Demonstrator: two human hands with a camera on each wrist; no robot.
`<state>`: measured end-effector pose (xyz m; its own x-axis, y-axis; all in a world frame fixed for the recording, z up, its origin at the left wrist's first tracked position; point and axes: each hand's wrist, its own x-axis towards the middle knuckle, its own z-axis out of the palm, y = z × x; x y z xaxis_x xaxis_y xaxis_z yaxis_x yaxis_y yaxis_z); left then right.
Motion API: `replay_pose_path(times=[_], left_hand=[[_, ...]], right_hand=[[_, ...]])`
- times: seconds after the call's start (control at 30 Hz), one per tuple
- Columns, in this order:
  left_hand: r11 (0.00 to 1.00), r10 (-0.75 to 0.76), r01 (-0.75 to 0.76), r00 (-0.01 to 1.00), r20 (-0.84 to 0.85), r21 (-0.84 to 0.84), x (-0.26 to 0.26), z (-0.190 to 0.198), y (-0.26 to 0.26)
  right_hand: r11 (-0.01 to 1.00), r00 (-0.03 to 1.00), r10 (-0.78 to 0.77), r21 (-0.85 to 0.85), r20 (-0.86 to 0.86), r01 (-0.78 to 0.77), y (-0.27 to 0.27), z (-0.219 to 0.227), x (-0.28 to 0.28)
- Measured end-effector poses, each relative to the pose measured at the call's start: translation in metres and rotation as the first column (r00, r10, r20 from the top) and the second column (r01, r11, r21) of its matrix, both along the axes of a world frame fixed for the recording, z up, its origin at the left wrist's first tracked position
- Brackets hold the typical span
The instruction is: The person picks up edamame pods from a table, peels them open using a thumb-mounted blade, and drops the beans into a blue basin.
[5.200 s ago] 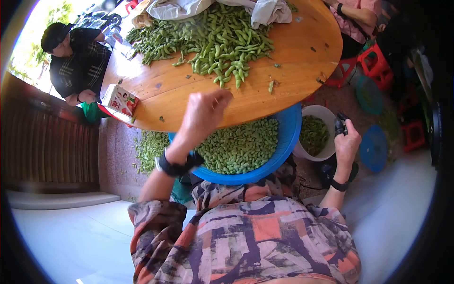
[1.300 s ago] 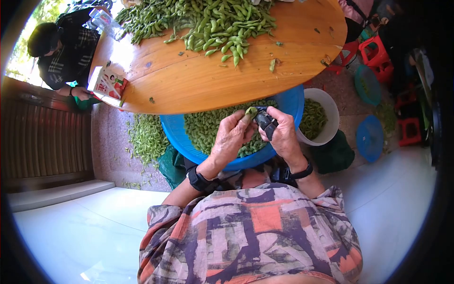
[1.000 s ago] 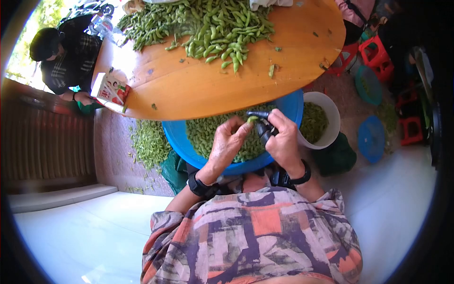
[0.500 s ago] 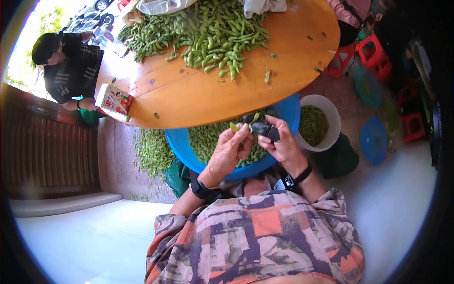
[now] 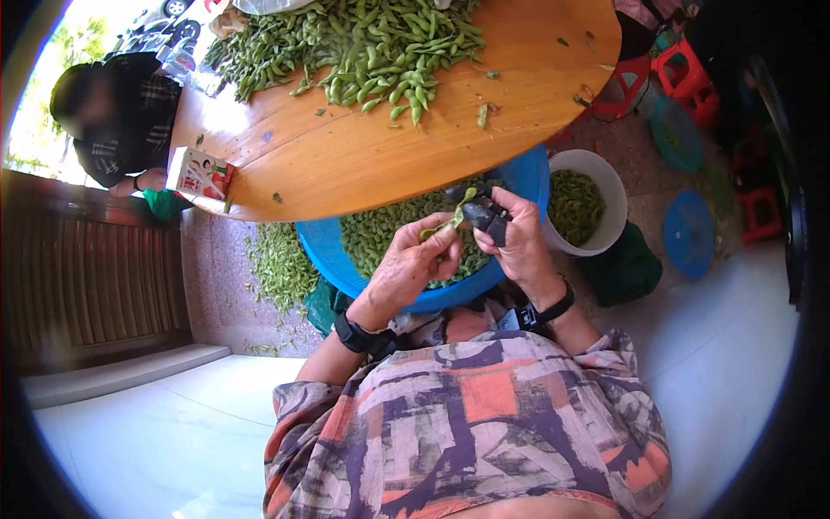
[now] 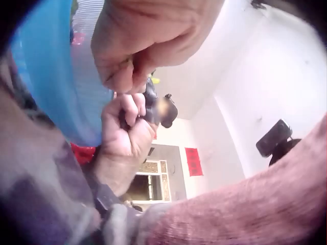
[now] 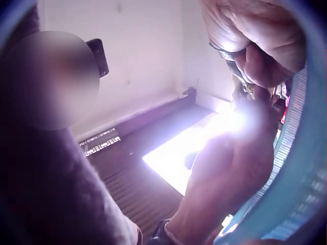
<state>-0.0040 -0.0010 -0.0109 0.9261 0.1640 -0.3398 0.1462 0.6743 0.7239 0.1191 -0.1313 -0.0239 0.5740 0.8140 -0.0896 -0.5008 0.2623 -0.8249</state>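
Note:
Both hands meet above a blue basin [image 5: 316, 251] of shelled green beans [image 5: 372, 238]. The left hand [image 5: 413, 259] pinches a green pod [image 5: 459, 213] between thumb and fingers. Opposite it, the right hand [image 5: 523, 246] has black coverings [image 5: 486, 218] on its thumb and finger and grips the other side of the pod. In the left wrist view the left hand [image 6: 153, 35] is curled beside the right hand [image 6: 125, 130]. The right wrist view shows the right hand [image 7: 258, 38] near the left hand [image 7: 230, 158], partly washed out by glare.
A wooden table [image 5: 363, 164] carries a heap of pods [image 5: 372, 52] and a printed carton [image 5: 199, 176]. Right of the basin stands a white bucket [image 5: 612, 203] of greenery. Husks [image 5: 281, 268] litter the floor at left. A person [image 5: 125, 121] is at the table's left side.
The left hand was over the table's edge and the right by the bucket; they came together over the basin. The pod between them now stands up more above the black coverings than half a second ago.

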Motion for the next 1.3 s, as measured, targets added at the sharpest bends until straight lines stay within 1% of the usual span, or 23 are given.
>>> replay_pose_path(times=[0.07, 0.1, 0.13, 0.17, 0.2, 0.23, 0.27, 0.3, 0.33, 0.37, 0.43, 0.47, 0.53, 0.63, 0.7, 0.77, 0.8, 0.83, 0.9, 0.97, 1.1, 1.2, 1.3], left_hand=[[0.901, -0.174, 0.188, 0.982, -0.071, 0.390, -0.007, -0.002, 0.009], [0.900, -0.170, 0.184, 0.983, -0.070, 0.395, -0.010, -0.003, 0.015], [0.556, -0.329, 0.211, 0.944, -0.020, 0.804, -0.012, -0.004, 0.022], [0.066, -0.479, 0.108, 0.876, -0.064, 0.992, -0.015, -0.003, 0.029], [0.129, -0.481, 0.237, 0.864, -0.148, 0.963, -0.013, 0.023, 0.031], [0.129, -0.478, 0.089, 0.878, -0.017, 0.988, -0.009, 0.035, 0.037], [0.153, -0.409, 0.073, 0.913, -0.004, 0.986, -0.004, 0.048, 0.048], [0.176, -0.338, 0.053, 0.941, 0.010, 0.983, 0.004, 0.059, 0.062], [0.142, -0.179, 0.069, 0.983, -0.043, 0.987, 0.013, 0.065, 0.075], [0.113, -0.011, 0.091, 0.996, -0.090, 0.989, 0.025, 0.069, 0.089], [-0.278, 0.115, -0.081, 0.986, 0.117, 0.957, 0.054, 0.060, 0.122], [-0.280, 0.116, -0.083, 0.986, 0.119, 0.956, 0.064, 0.055, 0.134], [-0.456, 0.078, -0.070, 0.990, 0.118, 0.887, 0.076, 0.050, 0.148], [-0.409, 0.071, -0.046, 0.994, 0.082, 0.911, 0.077, 0.048, 0.154], [-0.443, 0.074, -0.109, 0.985, 0.158, 0.890, 0.071, 0.050, 0.149], [-0.468, 0.065, -0.173, 0.971, 0.228, 0.867, 0.061, 0.056, 0.133], [-0.018, 0.111, -0.140, 0.984, 0.141, 0.990, 0.053, 0.067, 0.115], [0.437, 0.113, -0.083, 0.993, 0.037, 0.895, 0.045, 0.073, 0.099], [0.680, 0.025, -0.075, 0.997, 0.079, 0.730, 0.030, 0.069, 0.069], [0.734, 0.029, -0.091, 0.994, 0.103, 0.673, 0.022, 0.062, 0.044], [0.673, 0.137, -0.165, 0.986, 0.098, 0.721, 0.018, 0.036, 0.024], [0.439, 0.237, -0.301, 0.948, 0.213, 0.847, 0.022, 0.024, 0.017], [0.348, 0.266, -0.296, 0.941, 0.209, 0.889, 0.026, 0.024, 0.015]], right_hand=[[0.997, 0.994, -0.053, 0.052, 0.096, 0.049, -0.010, -0.001, 0.003], [0.976, 0.965, -0.197, 0.131, 0.172, 0.175, -0.016, 0.008, 0.004], [0.977, 0.922, -0.207, 0.030, 0.327, 0.209, -0.032, 0.012, 0.015], [0.962, 0.860, -0.186, -0.089, 0.474, 0.257, -0.052, 0.021, 0.032], [0.914, 0.778, -0.305, -0.060, 0.548, 0.401, -0.064, 0.028, 0.042], [0.711, 0.673, -0.248, -0.340, 0.697, 0.615, -0.083, 0.027, 0.062], [0.584, 0.255, 0.055, -0.238, 0.965, 0.776, -0.096, 0.038, 0.074], [0.413, 0.274, 0.149, -0.312, 0.950, 0.855, -0.105, 0.039, 0.080], [0.361, 0.153, 0.304, -0.262, 0.940, 0.895, -0.124, 0.025, 0.094], [0.328, 0.197, 0.283, -0.288, 0.939, 0.900, -0.129, 0.025, 0.097], [0.408, 0.228, 0.161, -0.275, 0.960, 0.870, -0.130, 0.035, 0.090], [0.410, 0.226, 0.160, -0.273, 0.961, 0.870, -0.129, 0.033, 0.089], [0.411, 0.261, 0.125, -0.290, 0.957, 0.865, -0.127, 0.029, 0.088], [0.463, 0.266, 0.143, -0.302, 0.953, 0.833, -0.108, 0.034, 0.079], [0.578, 0.315, 0.086, -0.305, 0.945, 0.757, -0.088, 0.040, 0.068], [0.760, 0.197, -0.054, -0.088, 0.979, 0.644, -0.062, 0.045, 0.051], [0.874, 0.495, -0.124, -0.141, 0.860, 0.465, -0.050, 0.036, 0.048], [0.904, 0.760, -0.072, -0.280, 0.646, 0.324, -0.038, 0.045, 0.036], [0.977, 0.936, -0.006, -0.198, 0.352, 0.080, -0.011, 0.069, 0.017], [0.993, 0.967, 0.102, -0.081, 0.232, -0.086, 0.005, 0.056, 0.014], [0.986, 0.986, 0.161, 0.044, 0.035, -0.162, 0.013, 0.051, 0.011], [0.985, 0.986, 0.164, 0.050, 0.012, -0.165, 0.013, 0.047, 0.011], [0.991, 0.991, 0.134, 0.027, 0.014, -0.134, 0.017, 0.048, 0.012]])
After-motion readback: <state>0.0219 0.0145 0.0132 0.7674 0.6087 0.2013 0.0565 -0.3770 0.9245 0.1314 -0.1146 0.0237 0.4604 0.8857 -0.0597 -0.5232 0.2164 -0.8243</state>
